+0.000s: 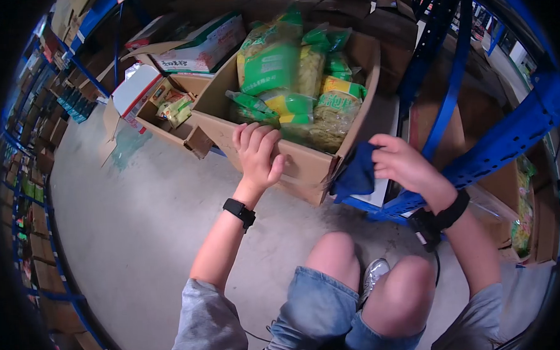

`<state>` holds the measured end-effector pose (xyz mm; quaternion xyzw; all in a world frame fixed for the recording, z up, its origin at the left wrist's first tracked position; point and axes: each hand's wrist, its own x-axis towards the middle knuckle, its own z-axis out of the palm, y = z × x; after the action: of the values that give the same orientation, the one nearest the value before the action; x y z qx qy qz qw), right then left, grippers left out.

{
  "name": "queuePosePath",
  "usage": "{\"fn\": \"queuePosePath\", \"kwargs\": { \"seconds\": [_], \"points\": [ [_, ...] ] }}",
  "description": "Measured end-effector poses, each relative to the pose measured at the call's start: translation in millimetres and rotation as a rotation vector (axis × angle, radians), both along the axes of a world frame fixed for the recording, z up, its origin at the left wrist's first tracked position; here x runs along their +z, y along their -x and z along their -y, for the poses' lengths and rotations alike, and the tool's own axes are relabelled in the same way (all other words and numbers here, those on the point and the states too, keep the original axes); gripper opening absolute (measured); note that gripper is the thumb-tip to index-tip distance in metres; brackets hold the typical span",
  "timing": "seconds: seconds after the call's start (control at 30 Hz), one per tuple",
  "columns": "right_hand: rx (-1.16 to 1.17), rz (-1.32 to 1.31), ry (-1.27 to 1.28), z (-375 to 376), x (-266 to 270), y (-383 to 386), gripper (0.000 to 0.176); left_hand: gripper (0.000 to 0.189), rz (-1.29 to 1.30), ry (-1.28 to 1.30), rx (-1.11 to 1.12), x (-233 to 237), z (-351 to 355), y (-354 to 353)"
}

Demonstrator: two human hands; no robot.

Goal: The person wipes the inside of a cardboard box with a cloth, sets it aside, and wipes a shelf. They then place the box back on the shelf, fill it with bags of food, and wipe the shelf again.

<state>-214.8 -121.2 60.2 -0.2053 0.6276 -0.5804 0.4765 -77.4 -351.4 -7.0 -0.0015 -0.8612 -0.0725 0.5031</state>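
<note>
My left hand [259, 156] hooks its fingers over the front edge of a large open cardboard box [292, 159], with the thumb on the outer face. The box holds several green-and-yellow plastic food bags [270, 70], some with clear windows showing pale contents. A dark blue cloth [356, 173] is pinched in my right hand [403, 164], beside the box's front right corner. The cloth hangs against the blue shelf's front edge.
A smaller open carton [161, 126] with packets stands left of the box, and a printed white carton [198, 51] is behind it. Blue perforated shelf posts [507, 133] rise close on my right. Another box with packets [522, 216] sits at lower right. Concrete floor [122, 242] lies at left.
</note>
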Motion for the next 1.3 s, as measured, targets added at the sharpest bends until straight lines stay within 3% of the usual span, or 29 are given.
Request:
{"fn": "queuePosePath", "kwargs": {
  "seconds": [0.27,0.57,0.73,0.87,0.93,1.07,1.13,1.17,1.3],
  "points": [
    [-0.18,-0.071,-0.042,-43.3,-0.3,3.8,0.021,0.042,-0.077,0.029,0.015,-12.7,4.1,9.2],
    [-0.305,-0.398,0.138,-51.6,-15.7,-3.9,0.019,0.039,-0.123,0.058,0.015,-10.2,4.9,12.3],
    [-0.266,-0.649,0.264,-43.9,-37.5,4.0,0.019,0.035,0.027,0.034,-0.012,6.2,-7.4,1.5],
    [-0.216,-0.787,0.086,-36.1,-84.3,4.9,0.019,0.034,0.193,0.005,-0.023,24.4,-14.5,-12.4],
    [-0.151,-1.108,0.17,-32.3,-112.3,3.2,0.018,0.032,0.248,-0.048,-0.023,30.2,-17.9,-16.2],
    [-0.027,-1.135,-0.177,-35.6,-172.4,-3.1,0.028,0.03,0.348,-0.142,-0.017,34.6,-16.7,-18.6],
    [0.008,-1.334,-0.272,-39.6,-179.5,-3.4,0.035,0.03,0.409,-0.162,-0.04,41.2,-14.1,-21.2],
    [0.022,-1.435,-0.323,-41.4,-183.0,-3.7,0.039,0.032,0.455,-0.143,-0.024,45.1,-12.9,-23.6],
    [0.006,-1.396,-0.367,-27.1,-223.4,3.7,0.051,0.04,0.548,0.091,0.172,69.7,-32.7,-32.9]
  ]
}}
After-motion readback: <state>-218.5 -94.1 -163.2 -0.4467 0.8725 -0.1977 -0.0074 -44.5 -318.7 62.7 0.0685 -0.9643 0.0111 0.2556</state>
